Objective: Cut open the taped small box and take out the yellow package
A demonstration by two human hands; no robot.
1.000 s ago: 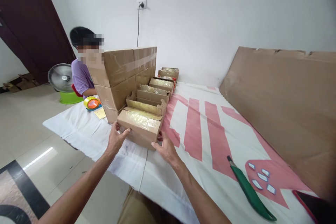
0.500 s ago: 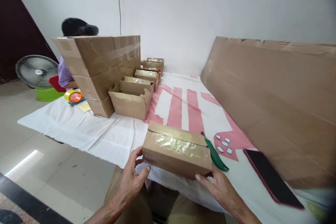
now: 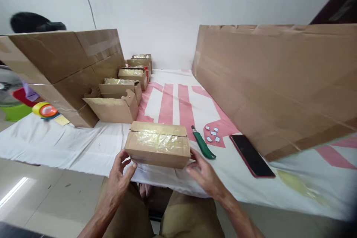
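Observation:
A taped cardboard box (image 3: 156,154) is at the table's front edge, with shiny clear tape along the seam on its top. My left hand (image 3: 120,174) grips its left end, thumb at the near side and fingers curled round the corner. At the opposite end, my right hand (image 3: 203,173) holds the box in the same way; some of its fingertips are hidden behind the corner. Just right of the box lies a green-handled knife or cutter (image 3: 203,144), beside several small white pieces (image 3: 213,133) on the cloth.
A black phone with a red edge (image 3: 252,156) lies to the right, before a large cardboard sheet (image 3: 273,81). Stacked cartons (image 3: 64,70) and an open box (image 3: 111,109) stand left, with more boxes behind. A tape roll (image 3: 46,109) is near a partly hidden person (image 3: 33,22).
My view has turned to the right, so things appear farther left. The box, tilted before, now looks more level, with both hands still at its ends.

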